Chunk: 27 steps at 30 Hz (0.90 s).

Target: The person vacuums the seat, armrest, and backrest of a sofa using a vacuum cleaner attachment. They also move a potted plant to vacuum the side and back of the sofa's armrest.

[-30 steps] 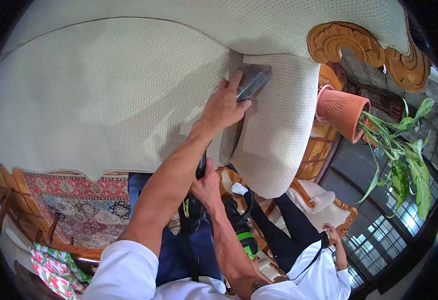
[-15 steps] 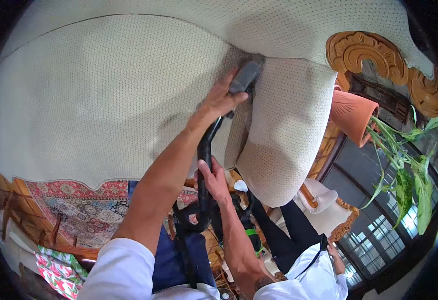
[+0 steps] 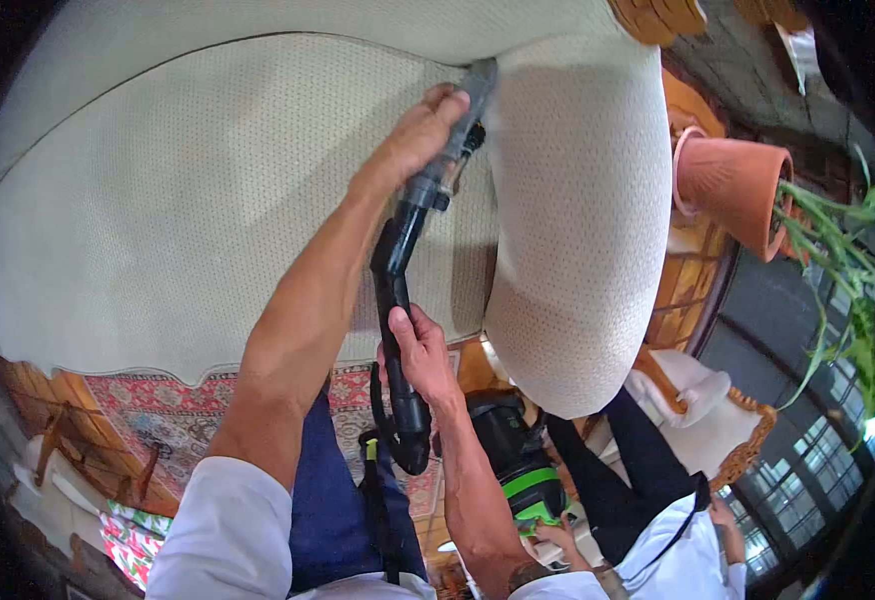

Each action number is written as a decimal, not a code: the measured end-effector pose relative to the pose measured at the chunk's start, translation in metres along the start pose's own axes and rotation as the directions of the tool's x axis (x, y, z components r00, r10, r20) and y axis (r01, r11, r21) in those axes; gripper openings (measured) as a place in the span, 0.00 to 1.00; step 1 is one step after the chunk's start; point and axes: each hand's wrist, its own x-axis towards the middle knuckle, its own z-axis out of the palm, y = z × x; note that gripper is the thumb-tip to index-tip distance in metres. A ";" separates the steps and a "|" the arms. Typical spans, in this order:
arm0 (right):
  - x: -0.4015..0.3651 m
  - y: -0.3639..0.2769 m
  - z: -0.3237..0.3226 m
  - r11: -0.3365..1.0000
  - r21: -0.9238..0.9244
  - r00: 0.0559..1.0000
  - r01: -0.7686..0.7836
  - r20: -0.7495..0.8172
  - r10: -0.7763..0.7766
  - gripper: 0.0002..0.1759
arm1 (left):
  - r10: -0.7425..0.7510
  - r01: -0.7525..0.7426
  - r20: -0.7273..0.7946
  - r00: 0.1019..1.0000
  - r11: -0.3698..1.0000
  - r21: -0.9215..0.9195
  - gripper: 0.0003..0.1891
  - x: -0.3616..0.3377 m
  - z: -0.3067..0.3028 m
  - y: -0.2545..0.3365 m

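Note:
My left hand (image 3: 423, 130) is wrapped around the grey nozzle (image 3: 458, 125) of a vacuum tool, near its tip. The tip meets the seam between the cream sofa seat (image 3: 228, 200) and the rounded armrest (image 3: 578, 220). Lower down, my right hand (image 3: 418, 350) grips the black curved handle (image 3: 398, 245) of the same tool. The black hose end bends below that hand.
A black and green vacuum cleaner (image 3: 533, 490) stands below the armrest, with another person's hand (image 3: 558, 540) at it. That person wears a white shirt (image 3: 668, 545). A potted plant (image 3: 733, 190) is at right; a patterned rug (image 3: 173, 410) lies lower left.
The nozzle has shifted slightly up and left, and its long side now shows. The view has moved, bringing more of the vacuum cleaner and the other person's hand into sight.

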 end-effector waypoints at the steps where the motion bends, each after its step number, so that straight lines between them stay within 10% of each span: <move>1: 0.000 0.001 -0.002 1.000 0.020 1.000 0.007 -0.004 -0.007 0.25 | -0.001 0.000 0.012 1.000 1.000 0.018 0.37 -0.001 0.003 -0.002; 7: -0.003 0.010 -0.015 0.999 -0.020 0.999 0.031 -0.003 -0.032 0.28 | 0.299 -0.222 -0.269 0.916 0.934 0.281 0.33 -0.007 0.019 -0.017; 27: -0.044 0.055 -0.001 0.998 0.055 0.996 -0.006 -0.091 0.011 0.22 | 0.190 -0.146 -0.144 0.971 0.952 0.271 0.31 -0.048 0.050 -0.054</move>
